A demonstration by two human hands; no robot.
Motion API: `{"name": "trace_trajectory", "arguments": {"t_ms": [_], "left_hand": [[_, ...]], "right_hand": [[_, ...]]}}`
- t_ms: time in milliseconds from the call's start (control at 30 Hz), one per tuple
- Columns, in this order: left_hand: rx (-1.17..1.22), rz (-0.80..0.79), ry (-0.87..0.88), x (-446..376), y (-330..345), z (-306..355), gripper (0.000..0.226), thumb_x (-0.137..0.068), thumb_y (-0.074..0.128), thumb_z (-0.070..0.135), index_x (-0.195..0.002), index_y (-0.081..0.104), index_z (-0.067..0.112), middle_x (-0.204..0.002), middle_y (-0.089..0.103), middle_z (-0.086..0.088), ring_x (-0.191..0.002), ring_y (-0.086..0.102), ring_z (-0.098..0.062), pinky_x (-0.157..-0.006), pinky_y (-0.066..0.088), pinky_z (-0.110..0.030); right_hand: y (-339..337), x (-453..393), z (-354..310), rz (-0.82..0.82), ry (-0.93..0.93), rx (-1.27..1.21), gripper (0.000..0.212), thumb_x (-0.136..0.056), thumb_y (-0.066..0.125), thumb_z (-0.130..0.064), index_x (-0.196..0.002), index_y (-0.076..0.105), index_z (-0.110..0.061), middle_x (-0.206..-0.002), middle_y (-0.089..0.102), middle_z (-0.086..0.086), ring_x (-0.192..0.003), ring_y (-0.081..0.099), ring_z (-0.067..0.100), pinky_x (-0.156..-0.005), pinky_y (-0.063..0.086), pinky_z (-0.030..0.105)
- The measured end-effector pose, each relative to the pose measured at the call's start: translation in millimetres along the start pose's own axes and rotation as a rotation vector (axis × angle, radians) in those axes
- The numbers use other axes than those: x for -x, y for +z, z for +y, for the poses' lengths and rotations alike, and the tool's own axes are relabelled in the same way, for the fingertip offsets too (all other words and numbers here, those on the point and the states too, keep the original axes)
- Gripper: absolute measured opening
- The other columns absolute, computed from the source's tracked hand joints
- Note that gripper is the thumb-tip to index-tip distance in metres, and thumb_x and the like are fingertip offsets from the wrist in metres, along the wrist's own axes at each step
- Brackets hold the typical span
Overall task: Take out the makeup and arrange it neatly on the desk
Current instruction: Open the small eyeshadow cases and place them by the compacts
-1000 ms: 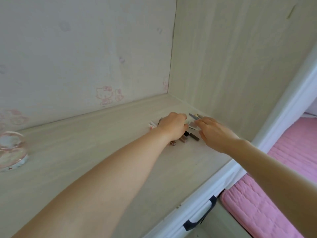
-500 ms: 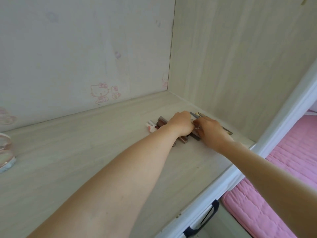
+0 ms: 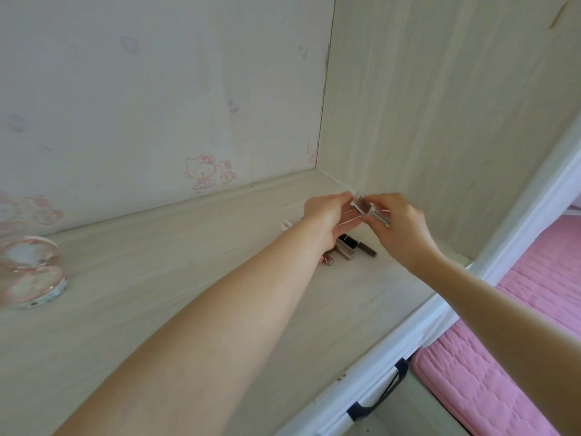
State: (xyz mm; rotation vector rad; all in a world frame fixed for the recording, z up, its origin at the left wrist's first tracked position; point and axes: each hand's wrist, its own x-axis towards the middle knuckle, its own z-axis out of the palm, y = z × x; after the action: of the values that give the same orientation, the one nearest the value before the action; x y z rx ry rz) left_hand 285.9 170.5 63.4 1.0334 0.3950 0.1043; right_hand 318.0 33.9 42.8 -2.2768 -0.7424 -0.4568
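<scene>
Both hands, left point(image 3: 327, 215) and right point(image 3: 397, 225), pinch a small clear plastic makeup case point(image 3: 361, 206) above the pale wooden surface point(image 3: 188, 278). Several dark little makeup tubes point(image 3: 349, 247) already lie there. Neat lining up seems left.

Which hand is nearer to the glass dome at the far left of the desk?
Left. The left hand is above the makeup tubes, with bare desk between it and the glass dome. The right hand is farther right, beyond the left.
</scene>
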Motion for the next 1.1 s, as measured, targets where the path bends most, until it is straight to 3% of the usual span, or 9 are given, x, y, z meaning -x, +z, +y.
{"name": "trace_trajectory", "arguments": {"t_ms": [67,200,267,400,533,733,900,1000,1100], "left_hand": [[0.041,-0.056,-0.054,10,-11,1,0.020,-0.093,0.059,0.014,-0.108,0.063,0.000,-0.089,0.071,-0.013,-0.079,0.069,-0.023,-0.073,0.059,-0.034],[-0.017,-0.131,-0.146,35,-42,5,0.016,-0.089,0.065,0.025,-0.091,0.064,0.009,-0.094,0.069,-0.007,-0.074,0.068,-0.020,-0.066,0.056,-0.033],[0.033,-0.163,-0.141,49,-59,9,0.018,-0.090,0.064,0.022,-0.094,0.064,0.005,-0.098,0.064,-0.013,-0.079,0.066,-0.028,-0.078,0.058,-0.036],[0.075,-0.220,-0.080,80,-94,17,0.015,-0.092,0.061,0.019,-0.094,0.066,0.005,-0.098,0.066,-0.016,-0.086,0.067,-0.030,-0.085,0.057,-0.039],[0.106,-0.185,-0.019,114,-127,24,0.023,-0.082,0.069,0.018,-0.100,0.069,0.004,-0.097,0.070,-0.015,-0.093,0.068,-0.029,-0.080,0.059,-0.035],[0.100,-0.120,0.061,170,-177,31,0.026,-0.076,0.072,0.022,-0.092,0.074,0.002,-0.102,0.069,-0.016,-0.099,0.066,-0.028,-0.076,0.058,-0.033],[0.059,-0.074,0.100,213,-220,32,0.037,-0.073,0.074,0.025,-0.100,0.073,0.000,-0.111,0.069,-0.016,-0.104,0.066,-0.030,-0.082,0.057,-0.035],[0.076,-0.047,0.092,236,-246,32,0.034,-0.076,0.071,0.022,-0.102,0.073,0.000,-0.113,0.069,-0.018,-0.102,0.067,-0.030,-0.081,0.057,-0.035],[0.090,-0.016,0.095,258,-270,30,0.030,-0.075,0.072,0.022,-0.097,0.075,0.002,-0.111,0.070,-0.016,-0.095,0.069,-0.027,-0.078,0.057,-0.034]], "right_hand": [[0,6,-13,0.005,-0.009,-0.026,0.029,-0.088,0.066,-0.017,-0.118,0.064,-0.018,-0.114,0.060,0.000,-0.099,0.059,0.014,-0.090,0.044,0.023],[2,24,-42,-0.009,-0.048,-0.093,0.029,-0.084,0.070,-0.014,-0.112,0.066,-0.021,-0.107,0.059,-0.009,-0.096,0.057,0.006,-0.090,0.045,0.016],[6,32,-58,-0.029,-0.060,-0.136,0.030,-0.082,0.072,-0.013,-0.110,0.066,-0.021,-0.106,0.059,-0.010,-0.097,0.059,0.006,-0.089,0.045,0.016],[17,46,-94,-0.067,-0.059,-0.190,0.028,-0.080,0.072,-0.014,-0.105,0.066,-0.024,-0.101,0.059,-0.011,-0.090,0.058,0.000,-0.073,0.044,0.004],[30,60,-129,-0.109,-0.092,-0.198,0.026,-0.080,0.073,-0.020,-0.105,0.065,-0.023,-0.099,0.059,-0.012,-0.090,0.058,-0.001,-0.077,0.044,0.005],[47,84,-186,-0.153,-0.145,-0.227,0.027,-0.074,0.077,-0.031,-0.097,0.064,-0.027,-0.096,0.061,-0.013,-0.094,0.058,0.002,-0.086,0.050,0.028],[64,113,-226,-0.216,-0.219,-0.253,0.030,-0.079,0.073,-0.035,-0.105,0.062,-0.024,-0.098,0.061,-0.011,-0.094,0.056,0.001,-0.083,0.050,0.022],[71,129,-249,-0.276,-0.258,-0.272,0.041,-0.081,0.073,-0.033,-0.119,0.060,-0.026,-0.103,0.060,-0.010,-0.095,0.056,0.002,-0.085,0.048,0.021],[77,141,-269,-0.318,-0.352,-0.271,0.038,-0.082,0.071,-0.031,-0.119,0.063,-0.028,-0.098,0.057,-0.011,-0.089,0.055,0.001,-0.083,0.045,0.017]]}}
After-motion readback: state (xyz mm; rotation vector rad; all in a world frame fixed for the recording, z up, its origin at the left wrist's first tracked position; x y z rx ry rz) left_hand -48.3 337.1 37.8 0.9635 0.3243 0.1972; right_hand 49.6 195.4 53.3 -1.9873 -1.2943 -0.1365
